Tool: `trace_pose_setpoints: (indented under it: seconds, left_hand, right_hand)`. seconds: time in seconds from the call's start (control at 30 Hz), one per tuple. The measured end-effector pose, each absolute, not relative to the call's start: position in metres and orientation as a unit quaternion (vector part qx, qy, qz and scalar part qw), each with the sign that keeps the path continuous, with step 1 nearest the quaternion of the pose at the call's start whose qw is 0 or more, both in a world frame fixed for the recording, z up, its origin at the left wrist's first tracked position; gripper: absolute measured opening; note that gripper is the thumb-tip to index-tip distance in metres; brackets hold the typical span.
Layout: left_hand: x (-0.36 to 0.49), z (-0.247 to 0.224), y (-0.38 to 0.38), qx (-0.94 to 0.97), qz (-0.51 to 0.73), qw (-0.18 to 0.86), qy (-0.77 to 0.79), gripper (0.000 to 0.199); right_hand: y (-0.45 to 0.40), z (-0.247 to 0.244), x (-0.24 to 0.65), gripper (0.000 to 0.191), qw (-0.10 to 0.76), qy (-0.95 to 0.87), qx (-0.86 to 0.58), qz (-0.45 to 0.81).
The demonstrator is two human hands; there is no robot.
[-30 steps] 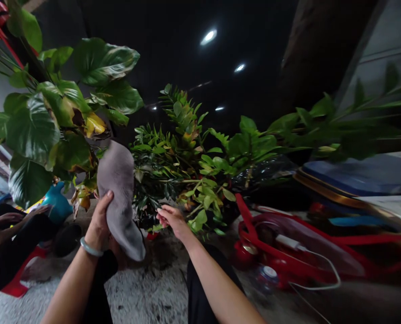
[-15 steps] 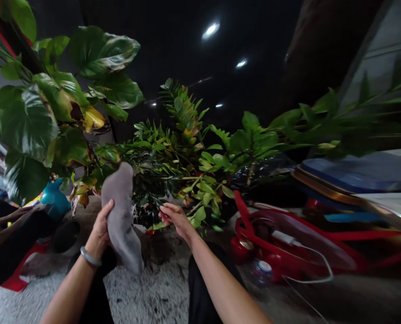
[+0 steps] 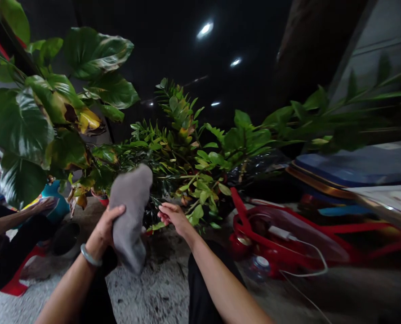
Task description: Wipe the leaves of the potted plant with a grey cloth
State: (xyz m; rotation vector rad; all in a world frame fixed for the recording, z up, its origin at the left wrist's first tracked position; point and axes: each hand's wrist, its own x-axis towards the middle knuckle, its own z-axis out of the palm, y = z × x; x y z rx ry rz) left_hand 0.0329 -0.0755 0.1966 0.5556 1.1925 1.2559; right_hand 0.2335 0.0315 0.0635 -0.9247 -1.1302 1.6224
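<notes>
A soft grey cloth [image 3: 129,211] hangs from my left hand [image 3: 108,225], its thumb across the front and the other fingers hidden behind. The cloth's lower end droops toward the ground, and its upper part stands before the green leaves. To its right, my right hand [image 3: 173,216] is closed in a pinch at the edge of the leafy plant [image 3: 203,189]. A thin dark leaf [image 3: 156,200] reaches its fingertips. A bracelet [image 3: 91,255] circles my left wrist.
Large-leaved foliage [image 3: 23,126] rises at left, near another person's arm [image 3: 16,218], a blue-green container [image 3: 52,198] and a dark pot [image 3: 65,238]. At right are a red plastic chair [image 3: 271,252] with a white charger [image 3: 281,233] and cable, and stacked items [image 3: 355,164].
My left hand has turned the cloth, and its upper end has swung right toward my right hand. My right hand stays pinched in nearly the same place. The view has shifted slightly.
</notes>
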Motion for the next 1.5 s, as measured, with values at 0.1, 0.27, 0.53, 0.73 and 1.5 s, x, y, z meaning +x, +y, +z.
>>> trace_pose_setpoints:
  seconds: [0.1, 0.27, 0.53, 0.73, 1.5]
  left_hand:
    - [0.037, 0.236, -0.037, 0.296, 0.614, 0.542, 0.492, 0.037]
    - [0.061, 0.215, 0.003, 0.399, 0.510, 0.538, 0.541, 0.036]
    - [0.063, 0.228, -0.012, 0.469, 0.448, 0.598, 0.472, 0.052]
    - [0.082, 0.239, 0.023, 0.464, 0.523, 0.546, 0.463, 0.049]
    - [0.030, 0.181, -0.036, 0.557, 0.337, 0.522, 0.551, 0.026]
  right_hand:
    - [0.030, 0.066, 0.233, 0.040, 0.464, -0.458, -0.375, 0.659]
    - [0.032, 0.061, 0.232, 0.040, 0.455, -0.449, -0.386, 0.665]
    - [0.036, 0.051, 0.235, 0.030, 0.445, -0.443, -0.405, 0.665]
    - [0.036, 0.054, 0.230, 0.035, 0.455, -0.439, -0.398, 0.665]
    - [0.032, 0.049, 0.231, 0.026, 0.434, -0.431, -0.434, 0.661]
